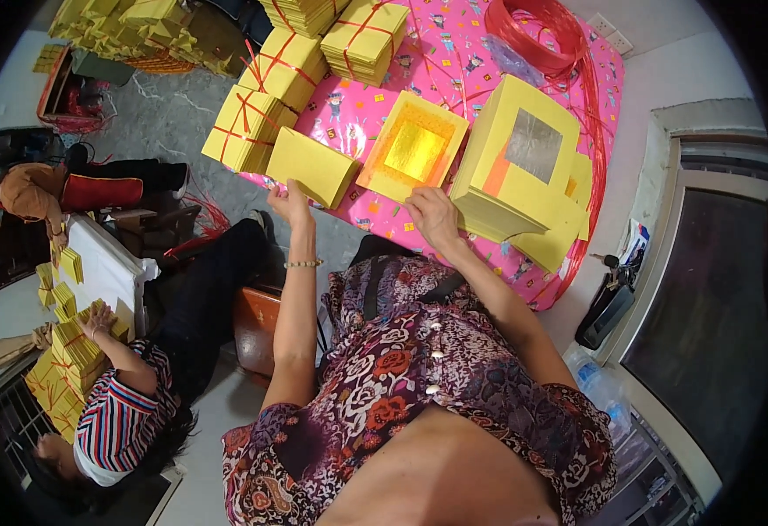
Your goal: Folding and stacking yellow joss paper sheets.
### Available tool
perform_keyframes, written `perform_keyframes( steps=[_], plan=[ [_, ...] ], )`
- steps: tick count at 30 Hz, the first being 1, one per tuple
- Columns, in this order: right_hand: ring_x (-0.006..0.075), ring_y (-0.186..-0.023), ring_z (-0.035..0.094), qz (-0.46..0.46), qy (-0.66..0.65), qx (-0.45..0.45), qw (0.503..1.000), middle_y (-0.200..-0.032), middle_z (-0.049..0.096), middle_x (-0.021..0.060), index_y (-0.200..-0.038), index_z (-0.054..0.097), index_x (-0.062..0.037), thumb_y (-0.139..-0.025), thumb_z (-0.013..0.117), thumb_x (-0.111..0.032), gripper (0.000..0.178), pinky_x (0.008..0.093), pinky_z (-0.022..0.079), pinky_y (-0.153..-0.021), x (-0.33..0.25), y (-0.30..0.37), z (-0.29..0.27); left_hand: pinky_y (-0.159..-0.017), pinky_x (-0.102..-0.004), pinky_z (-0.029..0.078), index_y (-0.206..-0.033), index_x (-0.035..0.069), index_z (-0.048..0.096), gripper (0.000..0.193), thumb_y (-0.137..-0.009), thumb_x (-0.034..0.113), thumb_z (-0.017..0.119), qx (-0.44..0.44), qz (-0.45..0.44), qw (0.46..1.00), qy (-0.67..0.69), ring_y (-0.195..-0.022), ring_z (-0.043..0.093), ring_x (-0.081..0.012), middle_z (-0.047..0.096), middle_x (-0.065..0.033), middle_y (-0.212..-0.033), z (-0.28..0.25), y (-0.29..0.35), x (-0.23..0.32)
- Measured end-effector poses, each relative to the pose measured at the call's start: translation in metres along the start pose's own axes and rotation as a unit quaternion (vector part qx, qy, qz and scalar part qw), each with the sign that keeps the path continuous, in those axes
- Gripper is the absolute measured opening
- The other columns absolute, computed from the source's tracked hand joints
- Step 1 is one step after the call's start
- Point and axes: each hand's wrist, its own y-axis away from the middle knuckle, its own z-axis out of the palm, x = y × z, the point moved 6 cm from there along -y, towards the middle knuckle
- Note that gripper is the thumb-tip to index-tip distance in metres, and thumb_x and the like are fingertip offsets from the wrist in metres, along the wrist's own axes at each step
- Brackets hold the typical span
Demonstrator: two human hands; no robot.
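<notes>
My left hand [291,207] has its thumb and fingers closed at the near left corner of a yellow paper bundle [314,165], which lies at the table's front edge without a tie. A yellow sheet with an orange border and a shiny gold square [414,151] lies to its right. The fingers of my right hand [435,216] are bent together at that sheet's near right corner. Just right of this hand rises a tall stack of yellow paper [493,188], topped by a sheet with a silver square [534,145].
Bundles tied with red string [248,131] line the left of the pink patterned table [349,103]. A coil of red string [533,48] hangs by the right wall. On the left, a person in a striped shirt [121,430] handles yellow bundles; another person [33,193] sits beyond.
</notes>
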Motion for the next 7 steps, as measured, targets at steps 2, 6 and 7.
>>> perform_keyframes(
  steps=[2,6,7],
  plan=[
    [0.0287,-0.091,0.057,0.003,-0.012,0.036,0.999,-0.088,0.062,0.0089,-0.076,0.066,-0.0022,-0.074,0.069,-0.009,0.008,0.0386,0.048,-0.079,-0.002,-0.001,-0.003,-0.077,-0.0340,0.044,-0.114,-0.002,0.039,0.041,-0.087,0.018,0.062,0.075,0.103,0.987,-0.101,-0.090,0.047,-0.0182,0.046,-0.0134,-0.102,-0.015,0.018,0.003],
    [0.0287,-0.091,0.058,0.017,-0.019,0.048,0.999,-0.092,0.063,0.0092,-0.081,0.067,-0.0029,-0.075,0.069,-0.009,0.009,0.0378,0.047,-0.081,0.002,0.001,-0.004,-0.076,-0.0303,0.041,-0.113,0.002,0.047,0.032,-0.087,0.015,0.060,-0.105,0.199,0.968,-0.112,-0.092,0.044,-0.0168,0.044,-0.0103,-0.106,-0.002,0.072,-0.006],
    [0.0293,-0.095,0.057,0.065,-0.048,0.024,0.996,-0.093,0.063,0.0099,-0.082,0.067,-0.0030,-0.075,0.069,-0.009,0.010,0.0378,0.047,-0.082,0.008,0.001,-0.002,-0.076,-0.0303,0.041,-0.113,0.002,0.047,0.032,-0.087,0.015,0.060,-0.103,0.200,0.968,-0.112,-0.092,0.044,-0.0168,0.044,-0.0103,-0.106,-0.004,0.073,-0.005]
  ],
)
